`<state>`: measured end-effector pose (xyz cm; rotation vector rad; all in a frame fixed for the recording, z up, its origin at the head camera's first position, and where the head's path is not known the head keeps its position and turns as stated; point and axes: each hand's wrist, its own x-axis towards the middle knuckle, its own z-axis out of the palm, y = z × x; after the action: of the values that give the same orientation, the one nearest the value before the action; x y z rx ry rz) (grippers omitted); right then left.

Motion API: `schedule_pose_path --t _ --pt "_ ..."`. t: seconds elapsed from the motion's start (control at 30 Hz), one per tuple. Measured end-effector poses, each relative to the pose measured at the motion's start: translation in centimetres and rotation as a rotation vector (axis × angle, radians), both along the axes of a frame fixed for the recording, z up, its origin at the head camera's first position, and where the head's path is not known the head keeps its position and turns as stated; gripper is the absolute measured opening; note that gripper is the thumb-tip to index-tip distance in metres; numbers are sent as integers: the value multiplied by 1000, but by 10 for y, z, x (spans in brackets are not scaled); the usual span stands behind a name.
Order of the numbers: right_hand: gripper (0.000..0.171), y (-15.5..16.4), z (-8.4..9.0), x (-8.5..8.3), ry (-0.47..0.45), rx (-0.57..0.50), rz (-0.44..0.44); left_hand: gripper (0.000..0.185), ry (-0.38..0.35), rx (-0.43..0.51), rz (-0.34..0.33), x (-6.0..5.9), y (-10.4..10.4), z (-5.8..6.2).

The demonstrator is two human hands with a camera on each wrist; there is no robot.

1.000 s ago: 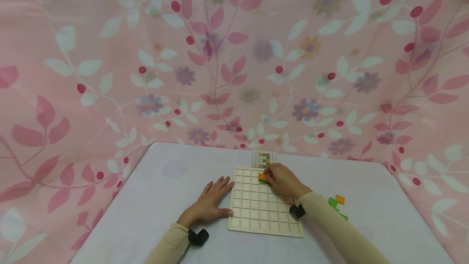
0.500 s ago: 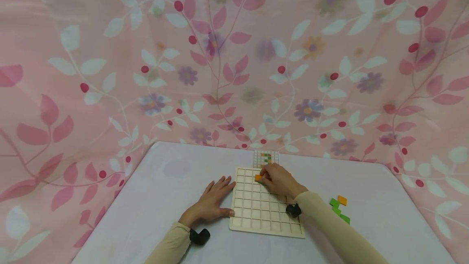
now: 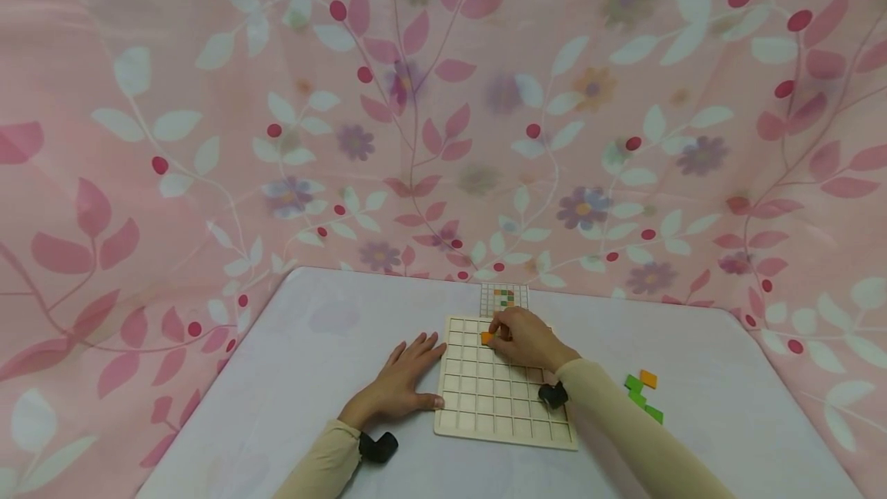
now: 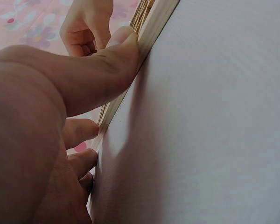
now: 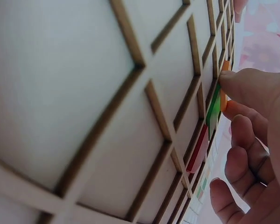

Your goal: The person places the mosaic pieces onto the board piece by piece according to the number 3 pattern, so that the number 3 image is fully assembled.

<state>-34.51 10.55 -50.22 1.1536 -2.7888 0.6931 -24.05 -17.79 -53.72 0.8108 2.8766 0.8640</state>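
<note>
My right hand [image 3: 528, 339] pinches an orange square tile [image 3: 487, 338] between thumb and fingers, close over the far rows of a pale wooden grid board [image 3: 467, 386]. In the right wrist view, the orange tile stands tilted next to a green tile [image 5: 214, 109] at the board's far side. A red tile [image 5: 198, 149] sits in a cell beside the green one. In the head view my right hand covers the green and red tiles. My left hand [image 3: 398, 385] lies with spread fingers at the board's left side, its thumb [image 4: 123, 39] resting on the rim.
Several green tiles [image 3: 634, 383] and one orange tile [image 3: 647, 379] lie loose on the white table to the right of the board. Behind the board is a small gridded pattern card [image 3: 488, 301] with coloured squares, partly hidden by my right hand. A pink floral curtain [image 3: 443, 137] hangs behind.
My right hand has moved slightly left along the board with the orange tile, then barely shifted. The green tile seen under it earlier is now hidden in the head view. My left hand keeps its place.
</note>
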Motion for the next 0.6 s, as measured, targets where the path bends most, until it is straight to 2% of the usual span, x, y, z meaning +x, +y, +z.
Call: schedule_pose_path --t 0.2,0.6 --pt "12 1 -3 -4 -66 -30 9 92 -1 3 0 -1 0 0" --pt "10 3 -7 -7 -83 -79 28 92 1 5 -1 0 0 -2"
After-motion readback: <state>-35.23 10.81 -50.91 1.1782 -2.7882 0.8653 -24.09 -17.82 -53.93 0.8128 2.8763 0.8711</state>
